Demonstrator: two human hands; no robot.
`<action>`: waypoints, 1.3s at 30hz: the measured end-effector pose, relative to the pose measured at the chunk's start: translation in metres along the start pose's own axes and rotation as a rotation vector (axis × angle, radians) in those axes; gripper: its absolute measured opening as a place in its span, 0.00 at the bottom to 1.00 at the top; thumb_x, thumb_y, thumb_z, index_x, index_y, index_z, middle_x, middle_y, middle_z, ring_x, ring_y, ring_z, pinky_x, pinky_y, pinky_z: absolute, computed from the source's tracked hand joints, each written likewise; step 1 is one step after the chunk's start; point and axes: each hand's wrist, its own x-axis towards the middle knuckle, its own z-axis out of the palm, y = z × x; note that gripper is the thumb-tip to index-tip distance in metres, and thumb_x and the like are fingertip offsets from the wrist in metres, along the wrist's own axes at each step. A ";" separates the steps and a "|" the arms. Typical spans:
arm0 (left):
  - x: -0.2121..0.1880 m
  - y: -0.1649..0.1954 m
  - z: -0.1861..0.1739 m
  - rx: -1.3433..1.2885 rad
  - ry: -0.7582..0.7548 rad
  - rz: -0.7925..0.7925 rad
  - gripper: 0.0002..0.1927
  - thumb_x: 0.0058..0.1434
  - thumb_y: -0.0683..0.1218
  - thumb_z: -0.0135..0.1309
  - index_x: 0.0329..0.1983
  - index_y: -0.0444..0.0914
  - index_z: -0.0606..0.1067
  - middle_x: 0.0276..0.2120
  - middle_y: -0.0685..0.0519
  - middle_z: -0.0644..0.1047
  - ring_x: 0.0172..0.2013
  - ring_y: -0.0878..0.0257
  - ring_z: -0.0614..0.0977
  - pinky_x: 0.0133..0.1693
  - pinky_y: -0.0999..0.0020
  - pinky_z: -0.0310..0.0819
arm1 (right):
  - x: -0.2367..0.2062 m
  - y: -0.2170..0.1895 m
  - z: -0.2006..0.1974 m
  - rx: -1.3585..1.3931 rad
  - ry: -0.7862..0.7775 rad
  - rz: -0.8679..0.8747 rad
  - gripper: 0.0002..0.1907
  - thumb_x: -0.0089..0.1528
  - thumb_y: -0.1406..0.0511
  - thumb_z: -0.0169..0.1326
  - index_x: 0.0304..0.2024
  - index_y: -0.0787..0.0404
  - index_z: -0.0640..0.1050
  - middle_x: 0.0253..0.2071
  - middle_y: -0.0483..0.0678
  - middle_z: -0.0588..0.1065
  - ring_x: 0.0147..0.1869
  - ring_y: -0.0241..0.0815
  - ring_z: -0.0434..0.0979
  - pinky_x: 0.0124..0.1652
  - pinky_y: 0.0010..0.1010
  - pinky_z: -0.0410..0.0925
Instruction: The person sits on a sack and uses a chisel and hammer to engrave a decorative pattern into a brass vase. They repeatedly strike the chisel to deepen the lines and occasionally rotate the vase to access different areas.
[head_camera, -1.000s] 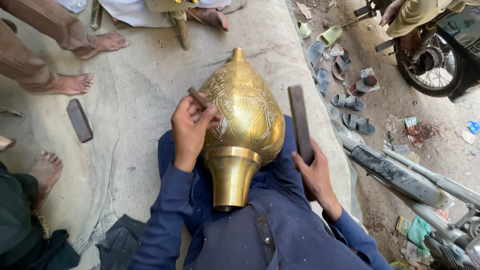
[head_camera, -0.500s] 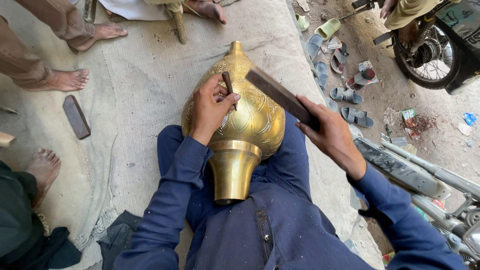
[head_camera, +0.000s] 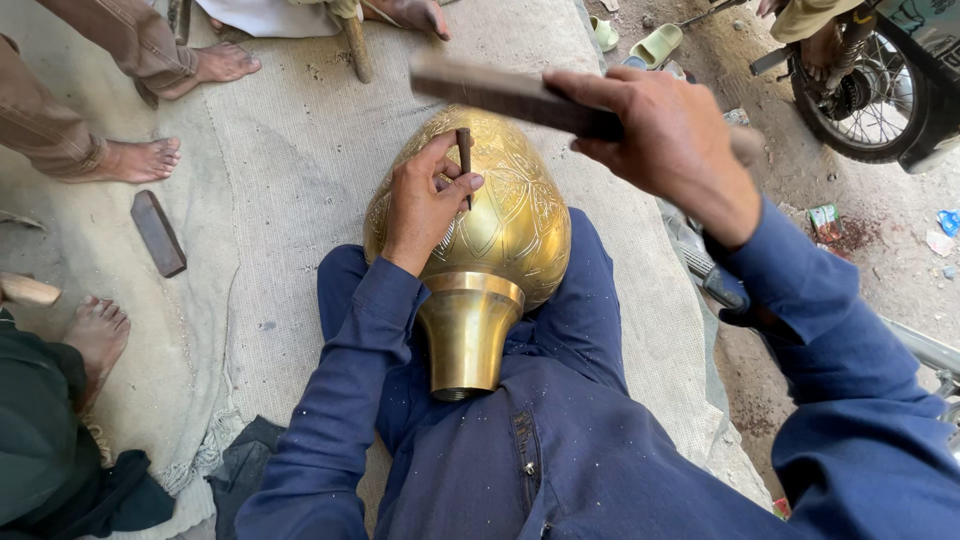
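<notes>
A large engraved brass vessel (head_camera: 505, 215) lies across my lap, its flared neck (head_camera: 465, 335) toward me. My left hand (head_camera: 425, 205) rests on its surface and pinches a thin dark chisel (head_camera: 465, 155), held upright with the tip on the brass. My right hand (head_camera: 670, 140) is raised above the vessel, closed around a flat dark wooden bar (head_camera: 510, 95) that points left over the chisel. Both arms wear dark blue sleeves.
A woven mat (head_camera: 300, 170) covers the ground. A dark flat bar (head_camera: 158, 232) lies on it at left. Other people's bare feet (head_camera: 140, 160) are at the top left and left edge. A motorbike wheel (head_camera: 860, 100) and sandals (head_camera: 655, 45) are at the top right.
My right hand lifted the wooden bar off the ground and swung it up over the vessel. My left hand set the chisel upright on the brass.
</notes>
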 end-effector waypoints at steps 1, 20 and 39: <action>0.000 0.000 0.000 0.005 0.011 0.009 0.29 0.59 0.38 0.65 0.64 0.36 0.72 0.28 0.53 0.82 0.24 0.71 0.82 0.25 0.75 0.78 | 0.004 -0.004 -0.001 0.100 0.011 -0.012 0.34 0.60 0.61 0.67 0.69 0.46 0.73 0.42 0.52 0.80 0.41 0.51 0.82 0.40 0.41 0.74; -0.015 0.010 0.005 0.005 0.096 0.015 0.26 0.58 0.38 0.66 0.60 0.36 0.74 0.26 0.52 0.81 0.23 0.69 0.83 0.24 0.74 0.76 | 0.009 -0.026 -0.007 0.059 0.000 -0.024 0.33 0.58 0.60 0.68 0.67 0.45 0.76 0.38 0.51 0.78 0.39 0.53 0.80 0.38 0.44 0.72; -0.020 0.014 0.007 0.095 0.127 0.039 0.26 0.58 0.39 0.66 0.60 0.36 0.75 0.25 0.52 0.82 0.22 0.68 0.84 0.25 0.71 0.76 | 0.007 -0.032 -0.003 0.039 -0.111 -0.024 0.33 0.54 0.60 0.68 0.63 0.43 0.77 0.33 0.50 0.77 0.35 0.55 0.79 0.34 0.46 0.71</action>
